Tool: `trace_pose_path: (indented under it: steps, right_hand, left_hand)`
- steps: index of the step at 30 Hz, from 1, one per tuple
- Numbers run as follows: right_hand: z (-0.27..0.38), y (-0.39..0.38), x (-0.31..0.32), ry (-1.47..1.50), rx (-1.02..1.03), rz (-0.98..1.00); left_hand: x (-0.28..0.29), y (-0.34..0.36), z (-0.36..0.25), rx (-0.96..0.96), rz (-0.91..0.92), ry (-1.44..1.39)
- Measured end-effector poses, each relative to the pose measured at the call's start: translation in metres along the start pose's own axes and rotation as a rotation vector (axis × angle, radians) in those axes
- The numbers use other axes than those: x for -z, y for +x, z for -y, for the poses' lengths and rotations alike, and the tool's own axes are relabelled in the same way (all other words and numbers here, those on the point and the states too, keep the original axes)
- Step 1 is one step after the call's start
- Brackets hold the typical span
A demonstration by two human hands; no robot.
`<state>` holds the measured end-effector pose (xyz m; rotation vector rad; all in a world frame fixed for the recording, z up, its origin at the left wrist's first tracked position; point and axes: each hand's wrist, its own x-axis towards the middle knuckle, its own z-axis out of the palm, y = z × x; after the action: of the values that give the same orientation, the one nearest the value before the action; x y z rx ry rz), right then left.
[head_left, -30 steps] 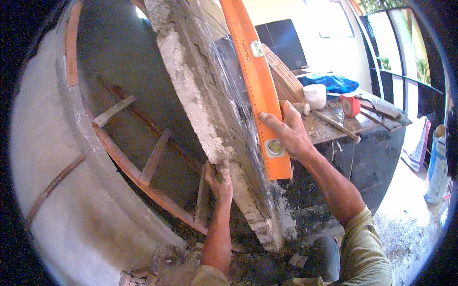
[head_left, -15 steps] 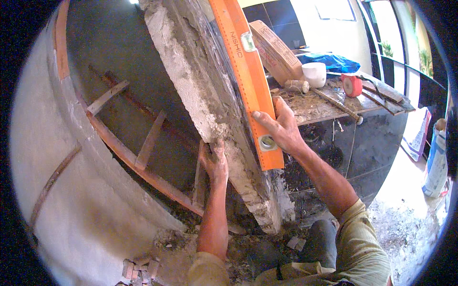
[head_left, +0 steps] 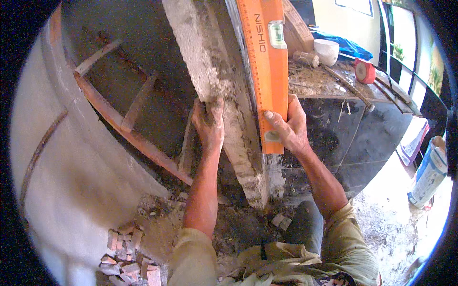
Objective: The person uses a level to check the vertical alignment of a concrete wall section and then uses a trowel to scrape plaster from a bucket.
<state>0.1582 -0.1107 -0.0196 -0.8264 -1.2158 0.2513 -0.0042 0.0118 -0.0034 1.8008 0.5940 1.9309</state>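
Observation:
My right hand is closed on the lower part of a long orange spirit level. Its thumb lies across the front face and partly covers the lower vial, while the upper vial shows plainly. The level stands nearly upright along the edge of a rough cement-coated slab, whose top runs out of view. On the slab's other side, my left hand grips its left edge, fingers partly hidden behind it.
A dusty worktop at right bears a white cup, a red tape measure and a hammer-like tool. Broken bricks lie lower left, beside a pale curved wall. A wooden ladder-like frame stands behind the slab. A bag stands far right.
The view has shifted, and the level and slab now look more upright. My right hand covers more of the lower vial. The left hand keeps its hold on the slab's edge.

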Motion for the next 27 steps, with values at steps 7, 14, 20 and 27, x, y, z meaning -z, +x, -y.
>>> trace_pose_path:
  steps: [7,14,20,27]
  right_hand:
    - [0.001,-0.006,-0.006,0.009,-0.08,-0.001]
    - [-0.013,-0.016,-0.001,-0.009,-0.015,-0.031]
    - [-0.012,-0.02,-0.004,0.017,-0.062,-0.034]
    - [-0.02,-0.022,-0.008,-0.069,-0.058,-0.036]
  left_hand:
    - [0.002,0.005,-0.015,-0.094,-0.025,-0.138]
    - [0.0,0.007,-0.009,-0.116,-0.012,-0.115]
    - [-0.002,0.004,-0.015,-0.106,-0.019,-0.143]
    - [0.0,0.006,-0.011,-0.161,-0.032,-0.078]
